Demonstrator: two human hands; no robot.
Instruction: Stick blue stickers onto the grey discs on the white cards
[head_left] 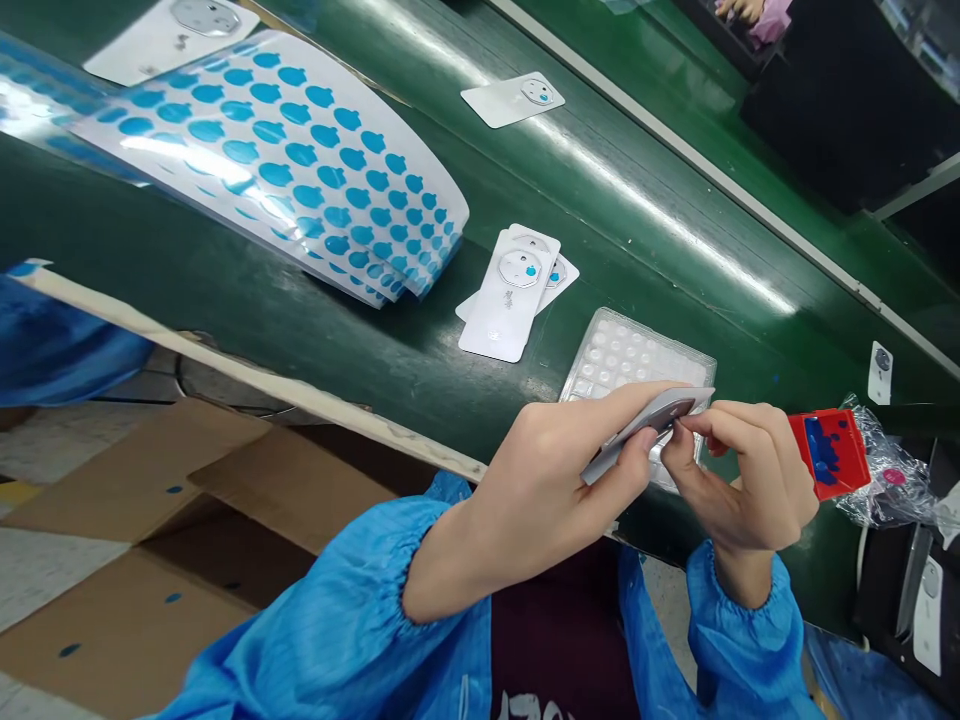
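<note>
Blue-cuffed left hand holds card — right fingers pinch it.

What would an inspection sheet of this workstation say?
Surface: glossy green bench.
Job's things: left hand and right hand pinch a grey card; nearby lie a clear blister tray, white cards and a curled sheet of blue stickers.
Clutter: red plastic piece, crumpled plastic bag.
Grippers: nothing seen; bare hands only.
Cables: thin white cord, probably, at right.
Surroundings: cardboard box flaps, blue sleeves, a co-worker's hand.
</note>
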